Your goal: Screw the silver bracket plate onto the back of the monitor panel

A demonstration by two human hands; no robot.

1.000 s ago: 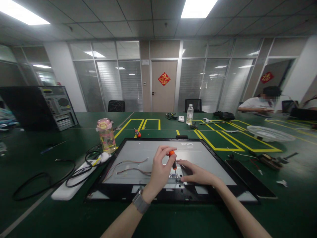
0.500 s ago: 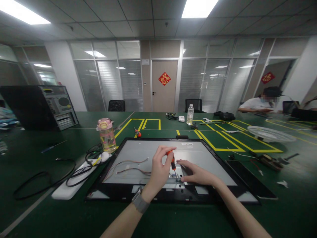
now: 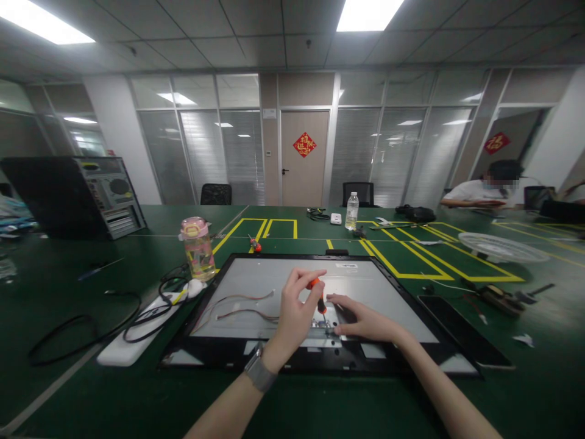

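A flat monitor panel (image 3: pixel 375 286) lies face down in a black frame on the green table. My left hand (image 3: pixel 295 314), a watch on its wrist, is closed around a small screwdriver with an orange and black handle (image 3: pixel 319 294), held upright with its tip on a small metal board (image 3: pixel 325 327) near the panel's front edge. My right hand (image 3: pixel 363 320) lies flat beside the tip, fingers pressing on that board. Thin coloured wires (image 3: pixel 237 306) run across the panel to the left of my hands.
A pink-lidded bottle (image 3: pixel 198 247), a white keyboard (image 3: pixel 137 332) with black cables (image 3: pixel 91 332) and a PC case (image 3: pixel 91 195) stand left. A water bottle (image 3: pixel 351 211), a second screwdriver (image 3: pixel 254 244), a fan grille (image 3: pixel 503 247) and a dark slab (image 3: pixel 461 329) lie beyond and right. A seated person (image 3: pixel 484 189) is far right.
The orange handle has tilted slightly between my left fingers. Both hands stay in the same place on the panel.
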